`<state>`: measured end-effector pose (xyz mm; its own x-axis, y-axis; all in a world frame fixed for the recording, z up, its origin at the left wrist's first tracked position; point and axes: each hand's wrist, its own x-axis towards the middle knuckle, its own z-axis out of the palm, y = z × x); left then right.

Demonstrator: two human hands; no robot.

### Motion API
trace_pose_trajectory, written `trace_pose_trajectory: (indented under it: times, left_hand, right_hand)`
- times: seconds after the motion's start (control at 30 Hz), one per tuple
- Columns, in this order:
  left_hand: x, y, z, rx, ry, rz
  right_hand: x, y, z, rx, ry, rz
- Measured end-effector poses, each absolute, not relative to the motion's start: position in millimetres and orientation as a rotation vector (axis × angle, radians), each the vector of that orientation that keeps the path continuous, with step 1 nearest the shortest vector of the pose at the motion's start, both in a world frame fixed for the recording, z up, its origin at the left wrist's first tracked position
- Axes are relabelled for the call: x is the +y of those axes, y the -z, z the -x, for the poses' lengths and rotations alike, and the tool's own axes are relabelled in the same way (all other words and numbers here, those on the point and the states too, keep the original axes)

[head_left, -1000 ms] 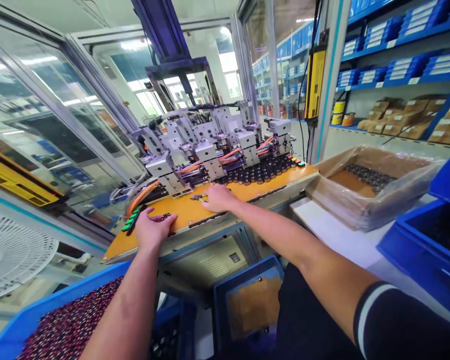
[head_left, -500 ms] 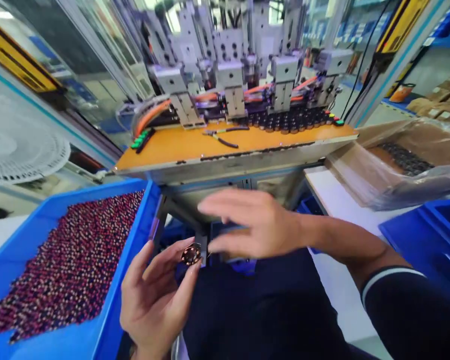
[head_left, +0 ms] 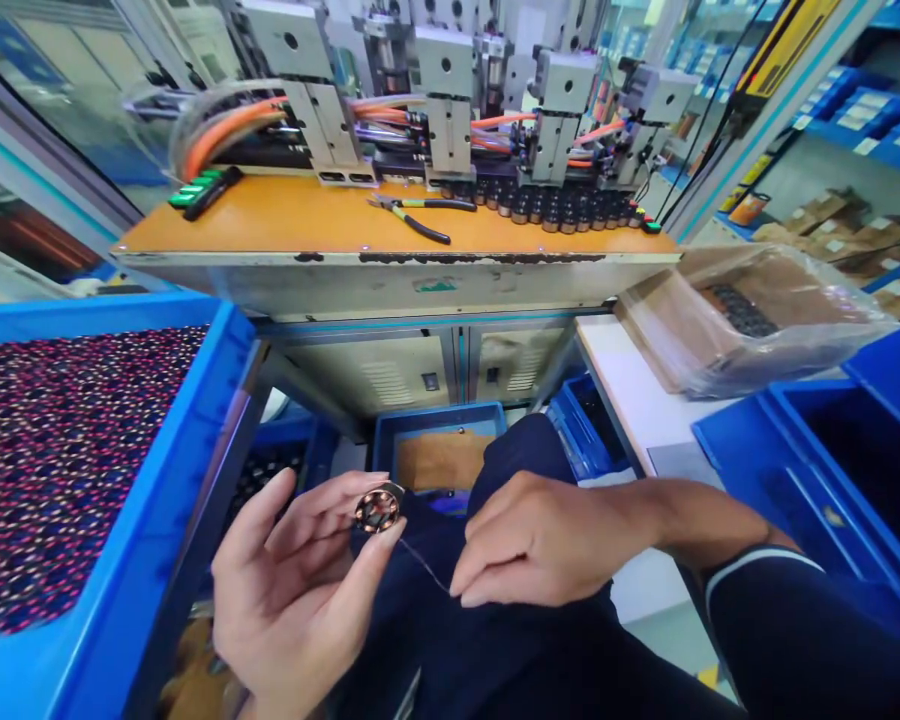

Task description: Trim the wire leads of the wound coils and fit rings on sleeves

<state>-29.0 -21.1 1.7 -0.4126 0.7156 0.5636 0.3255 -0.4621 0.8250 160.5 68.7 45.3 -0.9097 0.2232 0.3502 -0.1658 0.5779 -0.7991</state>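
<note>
My left hand (head_left: 292,590) holds a small round copper-wound coil part (head_left: 377,509) between thumb and fingertips, above my lap. A thin wire (head_left: 422,563) runs from the part down to my right hand (head_left: 540,540), whose fingers are pinched closed on the wire's end. Both hands hover over my dark trousers, below the orange machine table (head_left: 292,222).
A blue bin (head_left: 187,470) full of small dark and red parts sits at my left. Pliers (head_left: 412,212) lie on the orange table before a row of black parts and grey machine heads. A bag-lined cardboard box (head_left: 750,315) and blue bins (head_left: 817,450) stand at right.
Both hands left the orange table and came down to my lap. The left now holds the coil part; the right, open and moving half a second ago, has pinched its wire.
</note>
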Motion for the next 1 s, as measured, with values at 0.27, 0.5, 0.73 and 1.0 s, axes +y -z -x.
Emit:
trace_pose_trajectory:
  times: [0.27, 0.5, 0.73, 1.0]
  left_hand:
    - [-36, 7, 22, 1.361, -1.886, -1.629]
    - [-30, -4, 16, 1.339, -1.938, -1.425]
    - [-33, -2, 13, 1.306, -1.821, -1.542]
    - [-32, -2, 20, 1.307, -1.702, -1.341]
  right_hand:
    - [67, -43, -134, -1.63, -1.992, 0.596]
    - [43, -21, -131, -1.298, -2.032, 0.636]
    - [53, -25, -140, -1.404, -2.038, 0.564]
    - [51, -28, -146, -1.443, -1.955, 0.644]
